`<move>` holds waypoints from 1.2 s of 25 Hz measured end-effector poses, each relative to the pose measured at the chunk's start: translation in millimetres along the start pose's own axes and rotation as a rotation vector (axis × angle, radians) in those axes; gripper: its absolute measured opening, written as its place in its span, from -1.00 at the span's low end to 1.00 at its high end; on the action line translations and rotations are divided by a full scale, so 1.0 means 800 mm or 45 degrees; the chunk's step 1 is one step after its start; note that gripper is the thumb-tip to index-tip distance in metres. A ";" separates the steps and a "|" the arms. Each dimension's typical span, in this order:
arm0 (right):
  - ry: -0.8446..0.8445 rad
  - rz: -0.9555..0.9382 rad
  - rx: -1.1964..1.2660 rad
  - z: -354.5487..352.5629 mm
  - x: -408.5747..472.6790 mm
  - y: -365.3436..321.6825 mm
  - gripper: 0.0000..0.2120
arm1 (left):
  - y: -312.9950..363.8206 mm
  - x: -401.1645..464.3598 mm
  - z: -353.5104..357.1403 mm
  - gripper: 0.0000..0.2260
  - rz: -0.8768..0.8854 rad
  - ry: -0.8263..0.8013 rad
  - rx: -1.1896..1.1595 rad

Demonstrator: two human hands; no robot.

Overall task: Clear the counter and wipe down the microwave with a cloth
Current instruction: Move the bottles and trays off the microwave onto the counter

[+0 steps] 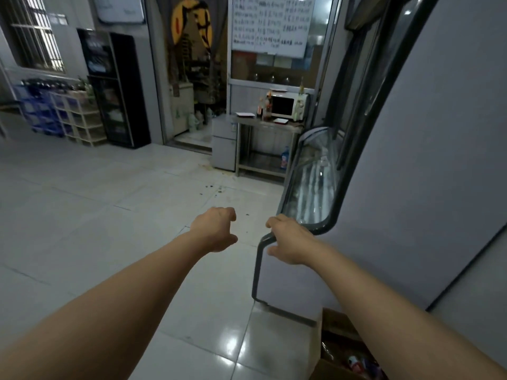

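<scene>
- Left hand (215,229) and right hand (288,239) hang loosely curled, holding nothing; no cloth is visible yet.
- Microwave (288,106) sits far ahead of both hands on the table (263,124), among bottles (264,111) needing removal first.

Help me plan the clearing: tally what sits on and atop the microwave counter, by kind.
Microwave: 1
Flat red-and-white trays: 3, at the counter's left, in front of the microwave, and on top of it
Bottles, left of the microwave: a blurred cluster, cannot count
Total: 4 things, plus the bottles
</scene>
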State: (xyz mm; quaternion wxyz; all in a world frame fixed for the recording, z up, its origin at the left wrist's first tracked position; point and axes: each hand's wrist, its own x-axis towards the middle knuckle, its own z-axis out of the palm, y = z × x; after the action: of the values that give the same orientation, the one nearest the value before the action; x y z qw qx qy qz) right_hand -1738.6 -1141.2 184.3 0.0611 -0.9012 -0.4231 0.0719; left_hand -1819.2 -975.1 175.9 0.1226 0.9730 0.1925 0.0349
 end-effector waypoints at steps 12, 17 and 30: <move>0.088 0.097 0.039 -0.040 0.186 -0.127 -0.41 | -0.185 0.122 -0.102 -0.57 0.058 0.051 -0.012; 0.120 0.084 0.050 -0.051 0.286 -0.124 -0.39 | -0.221 0.204 -0.105 -0.57 0.057 0.041 -0.012; 0.106 0.082 0.073 -0.094 0.606 -0.026 -0.36 | -0.279 0.524 -0.120 -0.58 0.040 0.020 -0.009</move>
State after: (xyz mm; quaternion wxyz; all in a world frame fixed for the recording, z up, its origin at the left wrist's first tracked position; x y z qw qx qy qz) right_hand -1434.5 -757.4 223.9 0.1023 -0.9144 -0.3886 0.0484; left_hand -1525.2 -593.0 221.0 0.1238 0.9752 0.1781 0.0450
